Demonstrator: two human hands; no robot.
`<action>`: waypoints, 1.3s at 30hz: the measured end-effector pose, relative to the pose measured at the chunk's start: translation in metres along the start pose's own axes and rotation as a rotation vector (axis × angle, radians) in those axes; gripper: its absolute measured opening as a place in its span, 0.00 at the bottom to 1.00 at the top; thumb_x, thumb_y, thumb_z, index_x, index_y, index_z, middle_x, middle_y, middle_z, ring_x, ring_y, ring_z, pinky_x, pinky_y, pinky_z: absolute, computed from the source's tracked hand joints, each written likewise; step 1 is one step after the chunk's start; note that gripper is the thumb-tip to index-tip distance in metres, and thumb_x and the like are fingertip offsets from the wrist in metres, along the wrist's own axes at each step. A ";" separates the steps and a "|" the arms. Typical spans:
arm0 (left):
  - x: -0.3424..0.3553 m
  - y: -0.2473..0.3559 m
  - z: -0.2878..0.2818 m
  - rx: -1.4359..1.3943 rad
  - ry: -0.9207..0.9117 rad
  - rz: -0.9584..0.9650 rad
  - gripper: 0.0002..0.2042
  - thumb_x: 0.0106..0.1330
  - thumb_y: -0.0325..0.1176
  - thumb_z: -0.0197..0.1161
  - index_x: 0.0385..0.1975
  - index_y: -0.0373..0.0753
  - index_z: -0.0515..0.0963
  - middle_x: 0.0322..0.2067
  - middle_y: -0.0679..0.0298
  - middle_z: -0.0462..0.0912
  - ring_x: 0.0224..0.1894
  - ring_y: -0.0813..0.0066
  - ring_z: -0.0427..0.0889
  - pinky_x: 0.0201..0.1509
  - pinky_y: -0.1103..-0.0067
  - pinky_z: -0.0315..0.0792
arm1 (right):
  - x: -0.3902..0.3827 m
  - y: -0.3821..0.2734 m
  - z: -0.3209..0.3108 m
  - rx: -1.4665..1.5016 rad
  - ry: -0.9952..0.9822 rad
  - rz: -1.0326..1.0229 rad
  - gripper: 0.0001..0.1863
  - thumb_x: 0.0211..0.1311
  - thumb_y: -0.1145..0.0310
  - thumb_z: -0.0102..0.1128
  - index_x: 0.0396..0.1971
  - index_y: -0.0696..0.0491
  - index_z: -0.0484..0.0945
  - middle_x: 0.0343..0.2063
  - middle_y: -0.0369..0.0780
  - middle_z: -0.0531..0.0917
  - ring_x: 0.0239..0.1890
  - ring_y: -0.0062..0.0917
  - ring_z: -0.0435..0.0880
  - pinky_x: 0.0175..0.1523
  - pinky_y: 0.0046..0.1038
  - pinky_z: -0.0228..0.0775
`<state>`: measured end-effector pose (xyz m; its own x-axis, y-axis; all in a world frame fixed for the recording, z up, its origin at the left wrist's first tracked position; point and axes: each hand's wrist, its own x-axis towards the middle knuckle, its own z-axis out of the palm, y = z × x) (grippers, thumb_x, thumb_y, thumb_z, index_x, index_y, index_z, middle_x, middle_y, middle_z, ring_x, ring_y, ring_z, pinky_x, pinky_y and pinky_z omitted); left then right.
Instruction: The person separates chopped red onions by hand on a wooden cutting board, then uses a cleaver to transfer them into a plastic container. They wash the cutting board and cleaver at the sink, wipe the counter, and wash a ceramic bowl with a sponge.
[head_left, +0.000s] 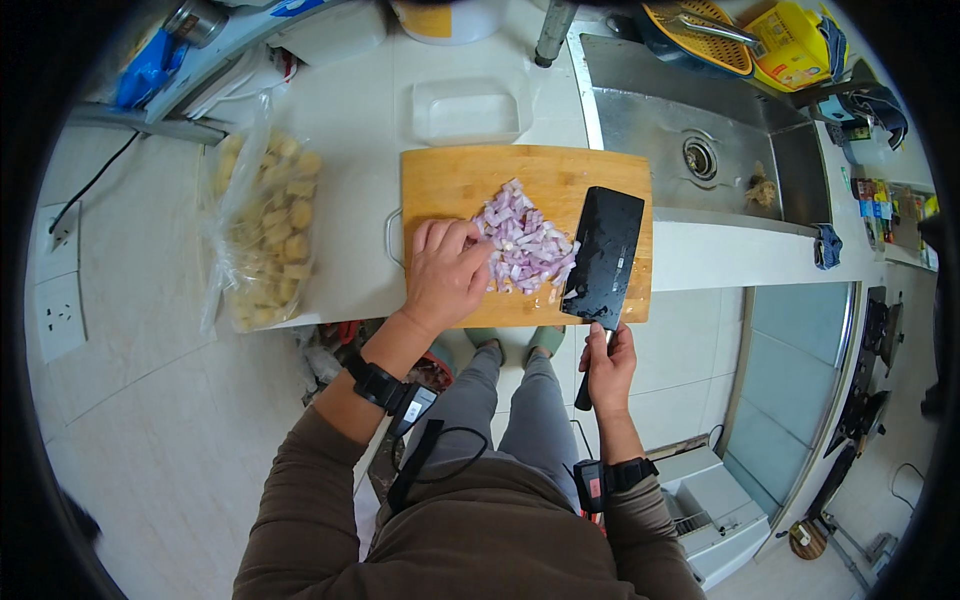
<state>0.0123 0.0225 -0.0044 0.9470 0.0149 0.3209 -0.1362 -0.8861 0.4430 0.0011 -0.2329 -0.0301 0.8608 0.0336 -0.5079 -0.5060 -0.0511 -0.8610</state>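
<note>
A wooden cutting board (450, 178) lies on the counter with a heap of chopped red onion (525, 240) in its middle. My left hand (447, 270) rests at the left side of the heap, its fingers bent and their tips touching the onion pieces; whether a piece is pinched there is hidden. In my right hand (610, 370) is the handle of a black cleaver (604, 250). The broad blade lies flat or nearly so over the board's right part, its left edge beside the onion. A few small bits sit near the blade's lower corner.
Behind the board stands a clear plastic container (470, 110). A tied plastic bag of tan chunks (270, 230) lies to the left. The steel sink (650, 125) is at the far right, with a yellow strainer basket (705, 35) behind it. A metal handle loop (393, 238) juts from the board's left side.
</note>
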 end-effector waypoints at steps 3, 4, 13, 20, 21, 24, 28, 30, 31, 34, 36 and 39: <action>0.008 0.004 0.005 0.007 -0.013 0.010 0.08 0.50 0.28 0.62 0.32 0.41 0.79 0.34 0.65 0.72 0.43 0.66 0.69 0.52 0.67 0.60 | 0.002 -0.001 0.003 0.008 0.014 0.011 0.10 0.65 0.66 0.55 0.36 0.57 0.69 0.21 0.33 0.72 0.15 0.12 0.67 0.18 0.16 0.62; 0.010 0.006 0.006 0.025 -0.037 -0.007 0.08 0.50 0.28 0.62 0.32 0.41 0.79 0.34 0.65 0.73 0.43 0.66 0.70 0.52 0.68 0.60 | 0.002 -0.002 0.004 0.010 0.014 0.013 0.10 0.65 0.66 0.54 0.35 0.57 0.69 0.20 0.33 0.72 0.15 0.12 0.67 0.18 0.16 0.62; 0.026 0.003 0.008 0.073 -0.132 0.043 0.06 0.49 0.29 0.63 0.27 0.42 0.80 0.31 0.66 0.72 0.42 0.67 0.70 0.52 0.69 0.60 | 0.003 0.000 0.003 0.020 -0.002 0.029 0.12 0.64 0.65 0.55 0.37 0.58 0.70 0.21 0.33 0.72 0.16 0.12 0.68 0.18 0.16 0.63; 0.027 0.000 0.010 0.108 -0.068 0.147 0.02 0.48 0.29 0.61 0.20 0.40 0.78 0.28 0.66 0.73 0.40 0.68 0.70 0.51 0.71 0.61 | 0.005 0.002 0.002 0.028 -0.003 0.025 0.12 0.65 0.65 0.55 0.38 0.58 0.70 0.21 0.33 0.73 0.15 0.12 0.68 0.17 0.15 0.62; 0.026 0.000 0.010 0.130 -0.070 0.161 0.02 0.48 0.29 0.61 0.20 0.40 0.78 0.28 0.66 0.73 0.40 0.68 0.70 0.50 0.71 0.61 | 0.005 0.002 0.002 0.020 -0.009 0.028 0.12 0.65 0.65 0.55 0.38 0.58 0.70 0.21 0.34 0.73 0.16 0.12 0.68 0.18 0.15 0.62; 0.026 -0.002 0.009 0.154 -0.055 0.117 0.04 0.49 0.27 0.63 0.25 0.39 0.78 0.30 0.65 0.74 0.39 0.64 0.72 0.50 0.68 0.64 | 0.006 0.000 0.001 -0.028 -0.008 0.017 0.13 0.65 0.64 0.55 0.39 0.59 0.69 0.21 0.33 0.73 0.16 0.12 0.70 0.18 0.15 0.64; 0.021 0.000 0.005 -0.314 0.107 -0.339 0.03 0.55 0.29 0.61 0.24 0.38 0.78 0.27 0.66 0.76 0.34 0.72 0.74 0.42 0.75 0.66 | 0.008 -0.010 -0.002 -0.472 0.105 -0.191 0.21 0.61 0.65 0.58 0.49 0.58 0.64 0.23 0.44 0.78 0.20 0.29 0.80 0.23 0.28 0.72; 0.013 0.006 0.001 -0.980 0.146 -0.795 0.04 0.58 0.30 0.60 0.26 0.37 0.78 0.27 0.67 0.76 0.32 0.77 0.74 0.38 0.79 0.66 | 0.012 -0.019 -0.005 -0.826 0.097 -0.321 0.25 0.59 0.63 0.59 0.52 0.55 0.61 0.21 0.46 0.80 0.21 0.37 0.81 0.26 0.35 0.73; 0.009 0.007 -0.003 -1.150 0.154 -0.896 0.05 0.59 0.31 0.60 0.27 0.36 0.78 0.27 0.67 0.77 0.32 0.79 0.74 0.38 0.81 0.66 | 0.014 -0.025 -0.006 -0.977 0.076 -0.312 0.26 0.58 0.62 0.59 0.52 0.54 0.61 0.20 0.45 0.80 0.21 0.38 0.81 0.26 0.36 0.73; -0.002 0.010 -0.009 -1.538 0.192 -1.038 0.07 0.60 0.32 0.61 0.31 0.35 0.78 0.28 0.66 0.77 0.31 0.80 0.75 0.37 0.83 0.67 | 0.021 -0.040 -0.007 -1.286 0.032 -0.282 0.28 0.56 0.57 0.59 0.53 0.52 0.61 0.18 0.44 0.80 0.23 0.41 0.81 0.28 0.38 0.73; -0.007 0.013 -0.010 -1.579 0.215 -1.067 0.07 0.60 0.31 0.61 0.32 0.34 0.78 0.28 0.64 0.78 0.32 0.77 0.76 0.38 0.81 0.69 | 0.025 -0.050 -0.008 -1.403 0.009 -0.267 0.30 0.55 0.52 0.59 0.52 0.52 0.63 0.19 0.44 0.82 0.25 0.41 0.82 0.29 0.39 0.73; -0.016 0.016 -0.010 -1.642 0.237 -1.083 0.08 0.61 0.32 0.60 0.35 0.35 0.77 0.33 0.60 0.80 0.35 0.73 0.77 0.42 0.77 0.71 | 0.027 -0.067 -0.009 -1.465 -0.073 -0.249 0.30 0.53 0.52 0.60 0.52 0.52 0.65 0.23 0.41 0.82 0.25 0.39 0.82 0.29 0.36 0.74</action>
<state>-0.0078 0.0126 0.0060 0.7718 0.3327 -0.5418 0.1474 0.7354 0.6615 0.0593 -0.2378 0.0143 0.8878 0.2384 -0.3936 0.1919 -0.9692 -0.1543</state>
